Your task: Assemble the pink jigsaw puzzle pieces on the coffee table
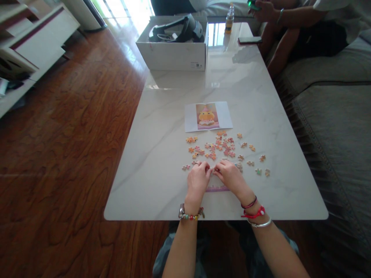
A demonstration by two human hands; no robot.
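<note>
My left hand (199,178) and my right hand (231,176) meet over the near part of the white table, fingertips pinched close together. Between them are small pale jigsaw pieces (211,171), partly hidden by the fingers. Just below, a joined pink-purple strip of the puzzle (217,189) lies flat between my wrists. Beyond my hands are scattered many loose jigsaw pieces (219,145), orange, pink and cream, with a few more to the right, among them a green piece (258,171). Behind the pieces lies a creased paper sheet (189,117) printed with a yellow cartoon figure.
A white box (174,56) holding a black-and-grey headset (185,29) stands at the table's far left. A bottle (229,19) and a phone (249,40) are at the far right. Another person (327,27) sits on the sofa (333,112) along the right side.
</note>
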